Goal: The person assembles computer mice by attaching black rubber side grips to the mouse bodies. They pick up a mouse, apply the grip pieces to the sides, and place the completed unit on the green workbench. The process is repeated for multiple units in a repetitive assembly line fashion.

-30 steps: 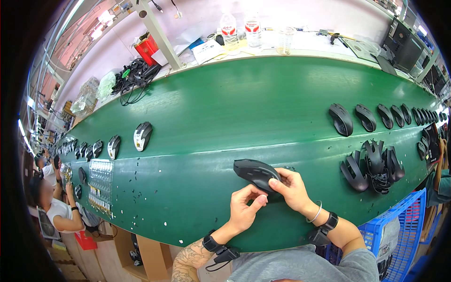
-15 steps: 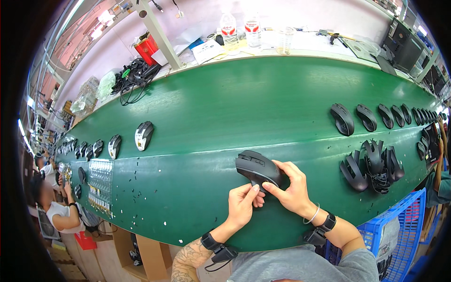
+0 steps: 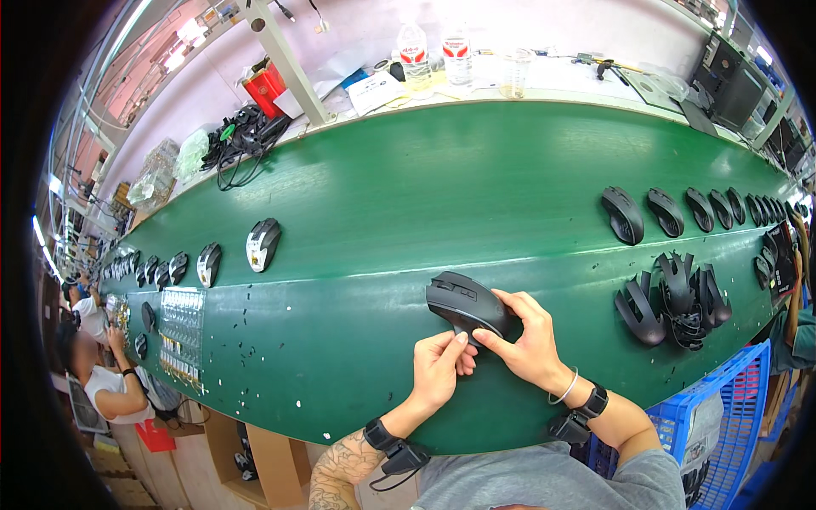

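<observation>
A black computer mouse (image 3: 466, 299) is held tilted above the green bench, its wheel and button end pointing left. My right hand (image 3: 529, 342) is closed around its rear end, the thumb pressing on the near side. My left hand (image 3: 437, 367) pinches thumb and fingers together at the mouse's near lower edge. Whether a small dark part or the mouse's own edge lies in that pinch is hidden. To the right of my hands lies a group of black curved mouse shells (image 3: 677, 289), with a dark coiled cable (image 3: 685, 330) among them.
Black mice (image 3: 623, 216) line the far strip at right; mice with white parts (image 3: 263, 245) line it at left. A clear tray (image 3: 182, 327) and small black scraps lie on the left. A blue crate (image 3: 722, 425) stands at lower right. A co-worker (image 3: 110, 382) sits far left.
The rows of mice on the far strip have shifted slightly to the right. The co-worker at far left has moved an arm. My hands and the held mouse have hardly moved.
</observation>
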